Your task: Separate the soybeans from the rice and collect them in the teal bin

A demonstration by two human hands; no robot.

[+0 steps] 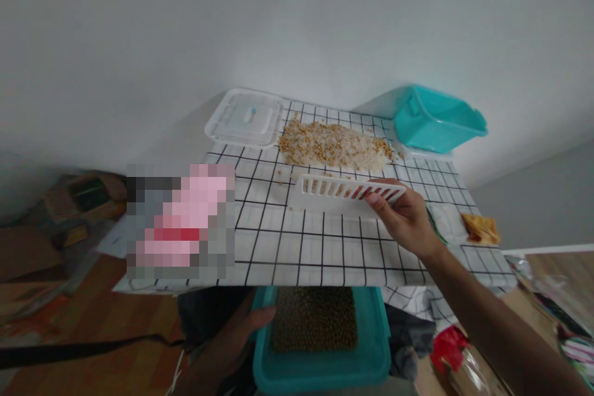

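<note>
My right hand (pixel 403 213) is closed on the right end of a white slotted plastic tray (pixel 336 205), which is tipped on its long edge over the table. Just beyond it lies a spread heap of pale grains and yellow-brown beans (pixel 331 143), with a few strays around it. Below the table's front edge, my left hand (pixel 248 325) grips the left side of a teal bin (pixel 320 374), its thumb over the rim. A layer of small round brownish beans (pixel 315 325) covers part of the bin's bottom. The table edge hides the bin's far end.
A black-and-white checked cloth (pixel 306 253) covers the table. A clear lid (pixel 245 116) lies back left; another teal bin (pixel 436 124) stands back right. Crumpled yellow packaging (pixel 481 229) sits at the right edge. A pixelated pink patch (pixel 190 213) is at left. The wall (pixel 297 25) closes the back.
</note>
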